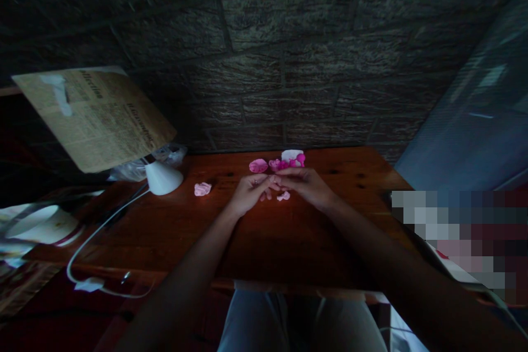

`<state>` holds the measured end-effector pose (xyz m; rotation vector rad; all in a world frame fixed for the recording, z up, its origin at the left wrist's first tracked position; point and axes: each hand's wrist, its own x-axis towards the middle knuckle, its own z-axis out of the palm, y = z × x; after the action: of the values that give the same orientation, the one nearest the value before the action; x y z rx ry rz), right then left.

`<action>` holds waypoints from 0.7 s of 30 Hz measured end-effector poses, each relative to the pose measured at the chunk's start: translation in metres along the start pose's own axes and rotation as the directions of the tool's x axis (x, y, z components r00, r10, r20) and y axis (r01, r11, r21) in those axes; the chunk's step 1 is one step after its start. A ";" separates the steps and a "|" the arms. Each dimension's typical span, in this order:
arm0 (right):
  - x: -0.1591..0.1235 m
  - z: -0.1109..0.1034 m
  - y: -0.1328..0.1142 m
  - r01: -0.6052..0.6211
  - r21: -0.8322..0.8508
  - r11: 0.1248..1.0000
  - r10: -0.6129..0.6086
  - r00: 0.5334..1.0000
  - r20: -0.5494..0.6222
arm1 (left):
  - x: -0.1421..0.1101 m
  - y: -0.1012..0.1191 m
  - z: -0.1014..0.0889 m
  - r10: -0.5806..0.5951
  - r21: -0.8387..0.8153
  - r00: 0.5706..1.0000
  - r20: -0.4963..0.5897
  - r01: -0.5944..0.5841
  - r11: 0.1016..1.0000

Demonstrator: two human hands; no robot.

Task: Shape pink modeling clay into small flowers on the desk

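Observation:
Over the middle of the wooden table, my left hand [248,193] and my right hand [306,186] meet at their fingertips. Both are pinched; whatever lies between the fingers is too small and dim to make out. Just below the fingertips sits a small pale pink piece [284,196], soft-looking like clay. Behind my hands lie a flat pink oval piece [258,165] and several bright magenta pieces [293,163], beside or on a white piece [292,154]. A crumpled pale pink lump [202,189] rests farther left, apart from my hands.
At the left stands a lamp with a white base [164,177] and a newsprint shade [99,118]. Its white cord [82,253] runs over the table's front edge. A white round container [43,225] is at far left. A dark block wall [256,49] rises behind the table [173,236].

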<state>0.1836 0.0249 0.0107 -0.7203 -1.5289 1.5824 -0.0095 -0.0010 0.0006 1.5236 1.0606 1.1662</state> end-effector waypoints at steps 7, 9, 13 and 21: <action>0.003 -0.003 0.005 0.038 -0.093 0.995 -0.029 0.995 0.093 | 0.000 0.001 -0.001 0.094 0.036 0.995 0.013 -0.095 0.995; 0.004 -0.005 0.007 0.067 -0.125 0.990 -0.057 0.995 0.084 | 0.000 0.001 -0.002 0.102 0.079 0.995 0.002 -0.102 0.992; 0.003 -0.003 0.007 0.200 -0.263 0.944 -0.175 0.978 0.115 | 0.000 0.001 0.001 0.102 0.203 0.995 0.010 -0.102 0.974; -0.001 0.003 0.007 0.347 -0.531 0.773 -0.285 0.938 0.198 | -0.002 -0.002 0.004 0.024 0.257 0.991 0.128 -0.057 0.965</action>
<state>0.1811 0.0227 0.0042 -0.6431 -2.1072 0.9240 -0.0062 -0.0028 -0.0018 1.8050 1.1363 0.9738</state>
